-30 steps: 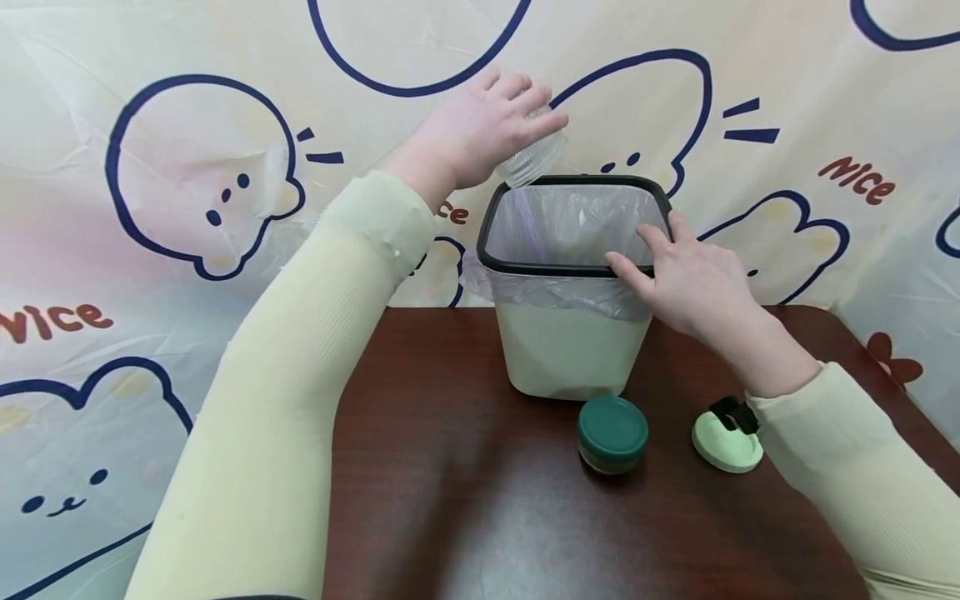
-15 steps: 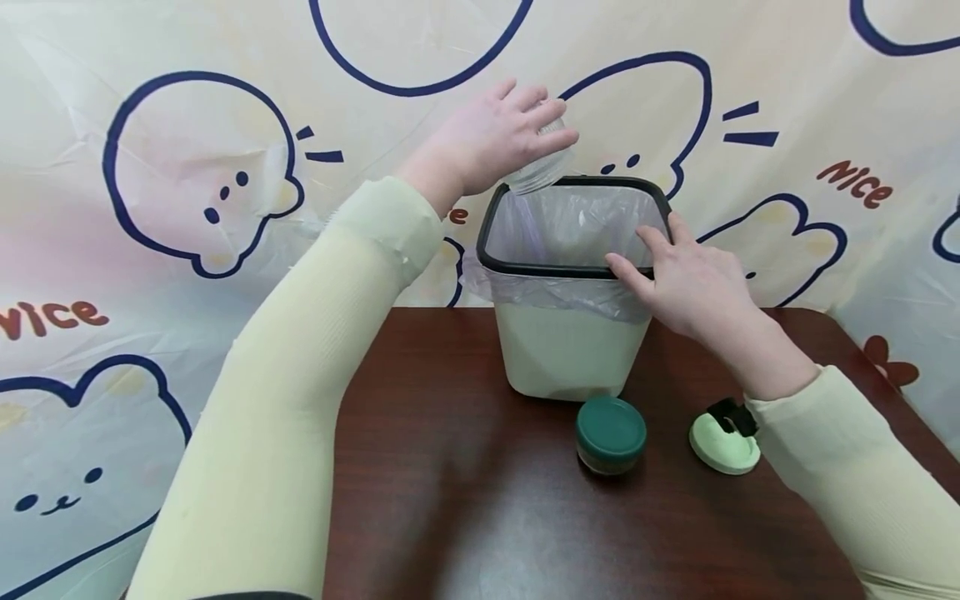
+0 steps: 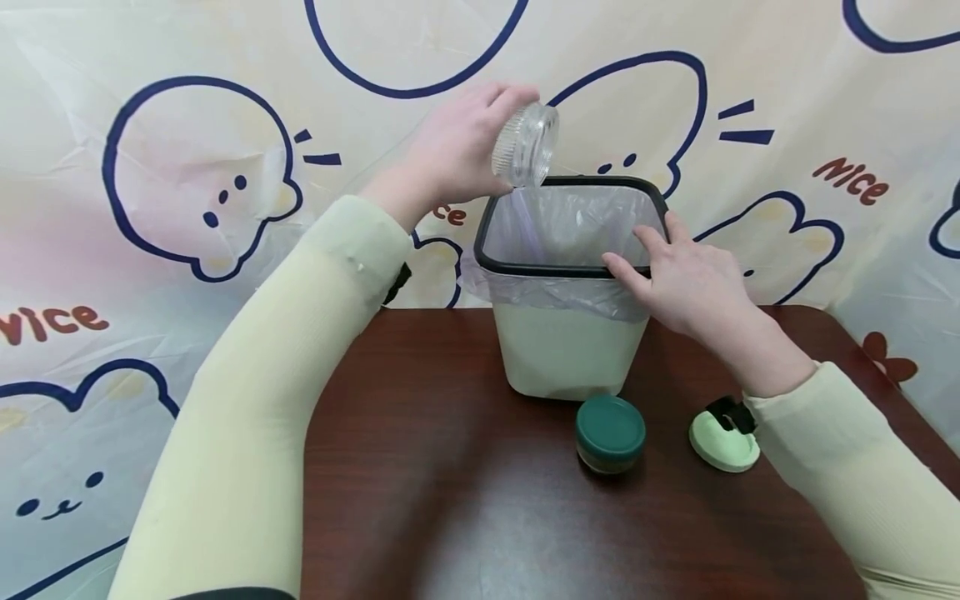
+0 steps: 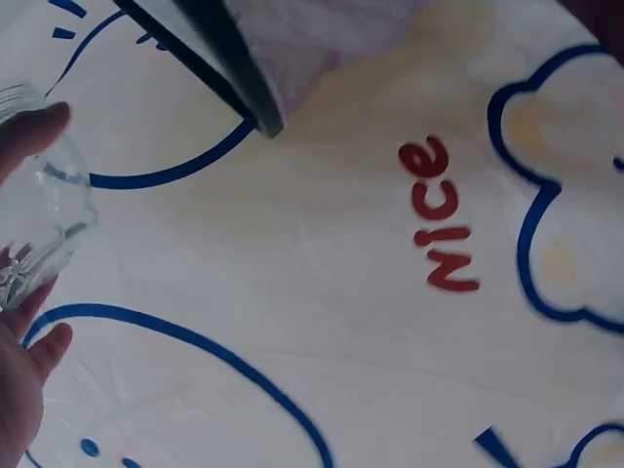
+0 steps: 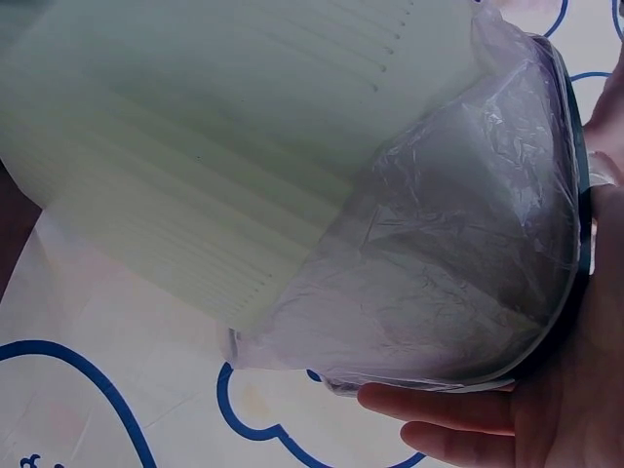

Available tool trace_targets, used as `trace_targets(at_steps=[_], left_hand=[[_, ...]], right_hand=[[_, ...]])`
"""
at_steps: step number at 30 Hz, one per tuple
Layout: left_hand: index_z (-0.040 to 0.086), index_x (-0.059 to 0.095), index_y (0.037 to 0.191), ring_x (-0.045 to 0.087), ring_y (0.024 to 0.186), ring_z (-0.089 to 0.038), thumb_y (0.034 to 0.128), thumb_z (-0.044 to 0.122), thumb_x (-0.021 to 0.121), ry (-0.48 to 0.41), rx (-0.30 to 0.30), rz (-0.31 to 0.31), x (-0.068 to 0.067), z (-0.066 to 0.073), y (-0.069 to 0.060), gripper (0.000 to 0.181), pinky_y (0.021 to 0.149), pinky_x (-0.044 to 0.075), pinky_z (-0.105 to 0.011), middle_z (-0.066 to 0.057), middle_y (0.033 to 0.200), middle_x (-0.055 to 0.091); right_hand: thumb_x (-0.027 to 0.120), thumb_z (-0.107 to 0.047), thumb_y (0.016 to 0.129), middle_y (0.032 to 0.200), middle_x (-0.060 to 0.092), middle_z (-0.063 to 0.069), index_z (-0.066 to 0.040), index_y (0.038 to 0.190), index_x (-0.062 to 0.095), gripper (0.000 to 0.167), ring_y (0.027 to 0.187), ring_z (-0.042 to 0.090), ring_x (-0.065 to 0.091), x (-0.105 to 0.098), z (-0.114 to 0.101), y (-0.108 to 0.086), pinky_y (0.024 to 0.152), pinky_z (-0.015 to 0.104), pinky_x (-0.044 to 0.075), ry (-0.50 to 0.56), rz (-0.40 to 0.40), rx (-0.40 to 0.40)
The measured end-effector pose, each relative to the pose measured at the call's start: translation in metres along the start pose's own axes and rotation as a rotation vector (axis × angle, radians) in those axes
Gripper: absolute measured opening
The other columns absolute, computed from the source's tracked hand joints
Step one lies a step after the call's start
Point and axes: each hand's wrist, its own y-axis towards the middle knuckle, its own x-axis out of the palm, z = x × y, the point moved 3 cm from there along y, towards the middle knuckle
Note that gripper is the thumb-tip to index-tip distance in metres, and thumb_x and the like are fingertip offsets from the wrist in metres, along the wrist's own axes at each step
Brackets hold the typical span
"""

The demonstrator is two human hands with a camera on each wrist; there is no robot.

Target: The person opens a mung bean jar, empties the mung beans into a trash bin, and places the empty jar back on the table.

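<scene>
My left hand (image 3: pixel 465 146) grips a clear glass jar (image 3: pixel 525 146), tilted on its side, just above the back left of a trash bin's rim. In the left wrist view, thumb and fingers wrap the jar (image 4: pixel 58 200) at the left edge; whether it holds anything is hard to tell. The pale trash bin (image 3: pixel 570 354), with a black rim and a translucent bag, stands on the table. My right hand (image 3: pixel 693 279) holds the rim at its near right corner. In the right wrist view its fingers (image 5: pixel 439 409) lie outside the bagged edge.
A small round jar with a green lid (image 3: pixel 611 433) sits in front of the bin. To its right, a light green disc-like lid (image 3: pixel 723 442) lies beside the right wrist's black strap. The dark wooden table (image 3: pixel 420 467) meets a cartoon-printed curtain (image 3: pixel 315 50) behind.
My left hand has shifted slightly left and rolled, so more of the glass jar shows past the fingers. My right hand and the bin stay in place.
</scene>
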Motion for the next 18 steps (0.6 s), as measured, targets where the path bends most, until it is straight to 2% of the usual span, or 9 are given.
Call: trace_targets(at_steps=[3, 8, 12, 18], left_hand=[[0.020, 0.029, 0.150, 0.043, 0.128, -0.015, 0.0724, 0.028, 0.085, -0.164, -0.100, 0.049, 0.003, -0.006, -0.008, 0.096, 0.103, 0.036, -0.027, 0.000, 0.146, 0.040], [0.018, 0.030, 0.148, 0.044, 0.122, -0.011, 0.0680, 0.030, 0.089, -0.498, -0.250, 0.179, 0.005, -0.015, -0.020, 0.100, 0.095, 0.038, -0.022, 0.001, 0.142, 0.043], [0.015, 0.032, 0.147, 0.043, 0.122, -0.013, 0.0677, 0.027, 0.089, -0.714, -0.317, 0.270, 0.004, -0.020, -0.029, 0.098, 0.096, 0.039, -0.024, -0.001, 0.138, 0.044], [0.015, 0.036, 0.145, 0.045, 0.122, -0.017, 0.0741, 0.020, 0.084, -1.032, -0.381, 0.291, 0.006, -0.029, -0.040, 0.086, 0.098, 0.041, -0.029, -0.003, 0.136, 0.047]], right_hand=[[0.016, -0.074, 0.092, 0.150, 0.020, 0.035, -0.005, 0.148, 0.035, 0.090, 0.092, 0.050, 0.059, 0.001, 0.000, 0.000, 0.056, 0.048, 0.048, 0.000, -0.012, 0.003], [0.016, -0.074, 0.092, 0.150, 0.020, 0.035, -0.006, 0.149, 0.034, 0.090, 0.095, 0.052, 0.057, 0.001, 0.000, 0.001, 0.060, 0.051, 0.049, 0.003, -0.018, 0.006], [0.016, -0.074, 0.092, 0.150, 0.020, 0.034, -0.006, 0.149, 0.034, 0.090, 0.097, 0.052, 0.057, 0.000, 0.000, 0.002, 0.059, 0.050, 0.049, 0.007, -0.016, 0.005], [0.016, -0.074, 0.092, 0.150, 0.020, 0.035, -0.006, 0.149, 0.033, 0.091, 0.096, 0.052, 0.057, 0.001, 0.001, 0.002, 0.055, 0.047, 0.048, 0.004, -0.020, 0.006]])
